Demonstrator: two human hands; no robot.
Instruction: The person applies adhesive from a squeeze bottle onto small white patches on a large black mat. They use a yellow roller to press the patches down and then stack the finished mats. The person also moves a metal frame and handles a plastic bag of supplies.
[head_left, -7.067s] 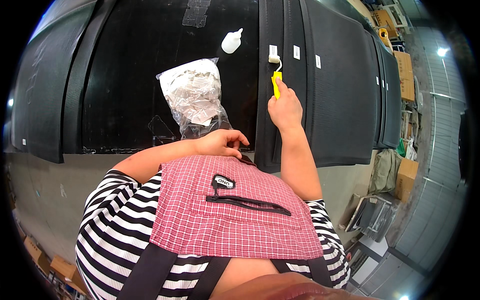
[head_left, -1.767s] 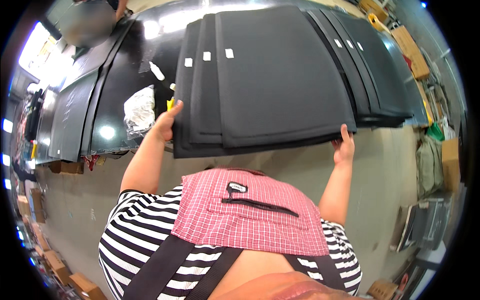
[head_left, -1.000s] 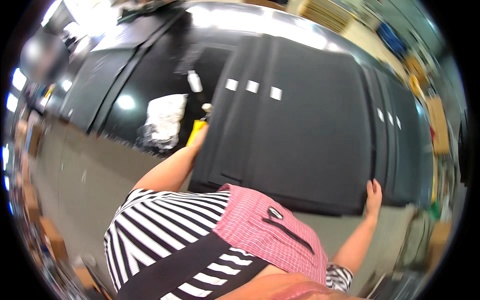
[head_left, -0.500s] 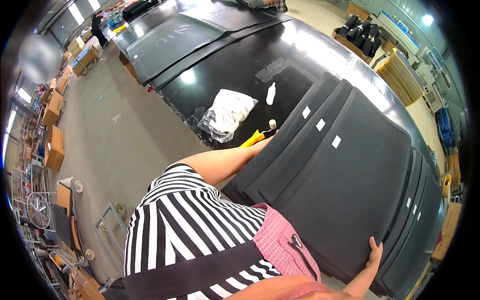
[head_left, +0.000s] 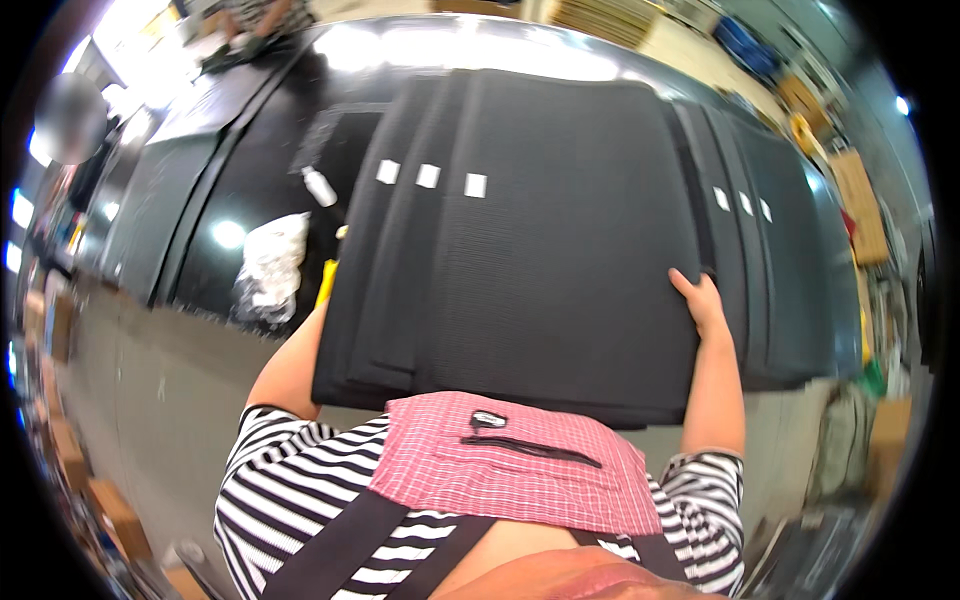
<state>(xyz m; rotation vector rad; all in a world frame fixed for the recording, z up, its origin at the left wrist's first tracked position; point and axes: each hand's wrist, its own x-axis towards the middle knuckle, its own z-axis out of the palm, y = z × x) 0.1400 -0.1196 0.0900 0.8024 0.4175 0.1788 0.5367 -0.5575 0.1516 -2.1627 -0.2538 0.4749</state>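
Overlapping black mat-like sheets (head_left: 570,250), each with a small white label, lie in a stack before me, reaching to my apron. At the top sheet's right edge, my right hand (head_left: 704,303) is closed on it, thumb on top and fingers curled over the side. My left forearm (head_left: 287,365) reaches to the stack's left edge, which hides the fingers. Just beside it show the yellow handle (head_left: 326,282) and pale head of a small roller. More labelled black sheets (head_left: 780,250) lie to the right, under the edge of the top one.
On the shiny black table (head_left: 270,170) at left lie a white bundle in clear plastic (head_left: 272,265) and a white squeeze bottle (head_left: 319,187). Larger black sheets (head_left: 165,190) cover its far left. Another person's hands (head_left: 245,42) are at the far edge. Cardboard boxes (head_left: 858,205) stand at right.
My view and body have turned right, so the stack now sits squarely in front of me. My right hand stays at the top sheet's right edge; my left arm stays at the left edge.
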